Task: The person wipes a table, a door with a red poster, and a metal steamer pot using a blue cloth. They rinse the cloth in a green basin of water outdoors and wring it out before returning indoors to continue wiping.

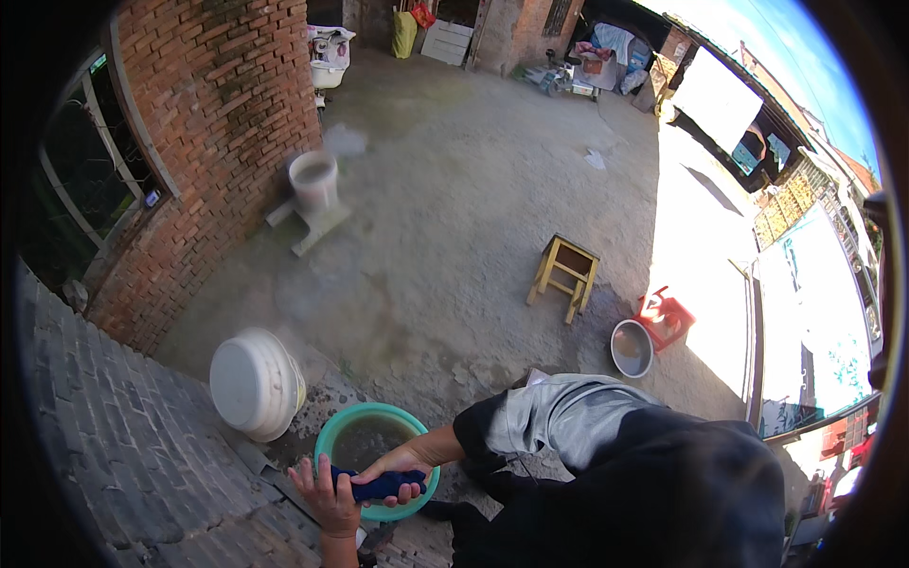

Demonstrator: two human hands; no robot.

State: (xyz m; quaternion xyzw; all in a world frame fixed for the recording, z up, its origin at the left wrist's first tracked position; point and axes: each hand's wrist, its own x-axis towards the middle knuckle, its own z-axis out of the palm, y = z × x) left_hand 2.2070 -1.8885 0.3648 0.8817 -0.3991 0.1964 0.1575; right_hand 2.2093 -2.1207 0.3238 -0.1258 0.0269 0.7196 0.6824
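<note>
A bunched dark blue cloth (380, 487) is held between my two hands, over the near rim of a green plastic basin (328, 426) with murky water in it. My right hand (403, 465) is closed round the cloth, thumb on top. At the cloth's other end is my left hand (332, 495), gripping it between some fingers while others stick up, spread apart. The left palm is partly hidden. A white plastic bucket (248, 387) lies tipped beside the basin, near the grey brick surface.
A wooden stool (568, 266) stands on the concrete ground, near a red plastic stool (671, 323) and a metal bowl (631, 348). Another bucket (314, 183) stands by the red brick wall (213, 106). A grey brick surface (128, 433) borders the left. Dark-clothed legs are at lower right.
</note>
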